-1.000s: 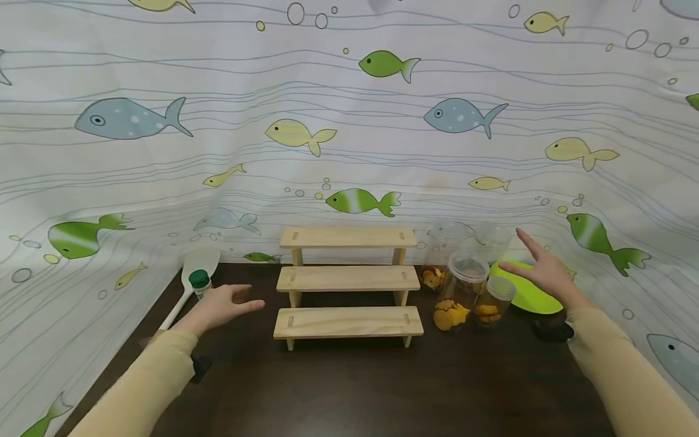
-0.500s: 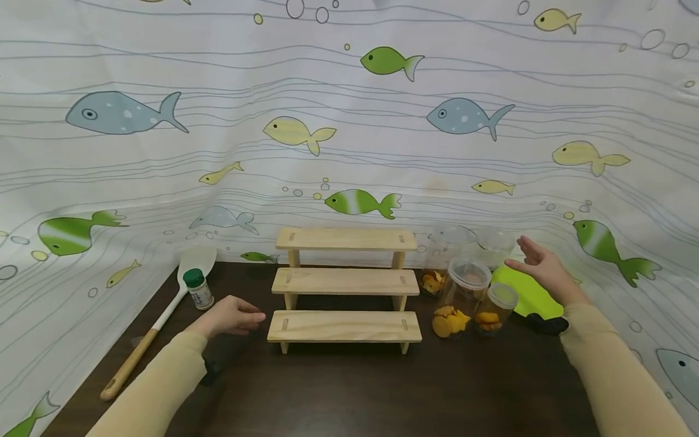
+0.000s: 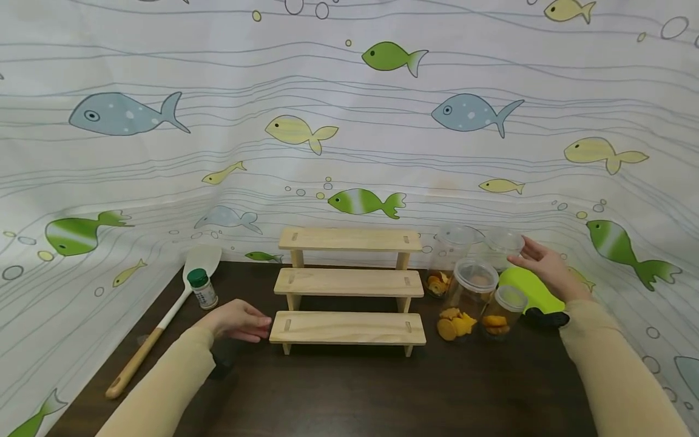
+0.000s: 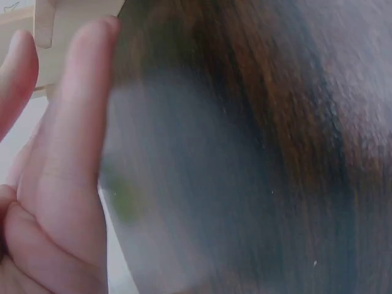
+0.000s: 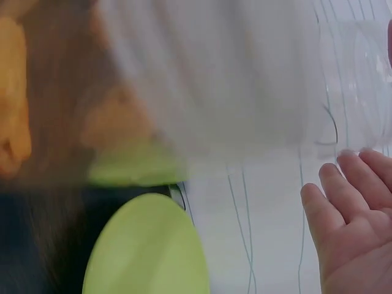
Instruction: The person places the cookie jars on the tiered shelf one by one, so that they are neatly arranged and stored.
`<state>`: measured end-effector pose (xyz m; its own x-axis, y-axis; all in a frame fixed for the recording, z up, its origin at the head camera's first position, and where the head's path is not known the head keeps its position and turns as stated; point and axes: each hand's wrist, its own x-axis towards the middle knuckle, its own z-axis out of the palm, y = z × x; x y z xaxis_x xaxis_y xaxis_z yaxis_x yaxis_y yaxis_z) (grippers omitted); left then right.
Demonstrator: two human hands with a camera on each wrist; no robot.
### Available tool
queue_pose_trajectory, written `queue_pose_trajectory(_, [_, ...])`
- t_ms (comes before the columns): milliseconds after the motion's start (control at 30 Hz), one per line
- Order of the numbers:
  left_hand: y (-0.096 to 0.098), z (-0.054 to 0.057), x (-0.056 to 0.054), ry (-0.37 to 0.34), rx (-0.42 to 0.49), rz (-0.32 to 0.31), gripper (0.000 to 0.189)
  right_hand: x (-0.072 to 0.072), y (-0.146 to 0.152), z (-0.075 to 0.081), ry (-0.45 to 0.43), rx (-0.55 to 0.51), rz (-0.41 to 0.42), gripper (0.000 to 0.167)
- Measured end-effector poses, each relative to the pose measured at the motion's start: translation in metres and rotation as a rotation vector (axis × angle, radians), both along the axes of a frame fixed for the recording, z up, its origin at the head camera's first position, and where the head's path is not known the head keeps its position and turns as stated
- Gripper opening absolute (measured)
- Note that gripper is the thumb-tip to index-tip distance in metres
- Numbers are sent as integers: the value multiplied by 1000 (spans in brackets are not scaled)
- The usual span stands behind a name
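My left hand (image 3: 240, 320) is beside the left end of the lowest step of a pale wooden three-step rack (image 3: 349, 328), fingertips right at its edge. In the left wrist view its fingers (image 4: 76, 122) are extended over the dark tabletop, part of the rack beyond them. My right hand (image 3: 548, 267) reaches to the clear back-right jar (image 3: 503, 241), fingertips close by its lid. The right wrist view shows nearly straight fingers (image 5: 346, 199) below that clear jar (image 5: 367, 79), with only a sliver of thumb showing. Nearer jars partly hide its lower part.
Clear lidded jars with orange pieces stand in front: a large jar (image 3: 472, 279), a small jar (image 3: 508, 306) and one behind, a tall jar (image 3: 450, 255). Behind them lies a lime-green thing (image 3: 526, 285) with a black end. At left are a green-capped shaker (image 3: 202, 290) and a long-handled spatula (image 3: 164, 321).
My left hand has moved down and right, from beside the shaker to the rack's lowest step. The right hand has come in beside the back-right jar's lid. Rack and jars stay put.
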<state>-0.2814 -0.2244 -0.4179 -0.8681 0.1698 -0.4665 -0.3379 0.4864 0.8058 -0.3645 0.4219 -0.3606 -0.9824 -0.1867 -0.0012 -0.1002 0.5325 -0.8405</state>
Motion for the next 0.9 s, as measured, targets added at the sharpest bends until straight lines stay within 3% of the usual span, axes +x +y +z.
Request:
queue_pose_trajectory(333, [6, -6, -2, -40, 115, -2, 42, -5, -9, -1, 35, 13, -53, 85])
queue_pose_trajectory(900, [19, -5, -3, -25, 109, 5, 40, 2, -14, -2, 27, -56, -117, 86])
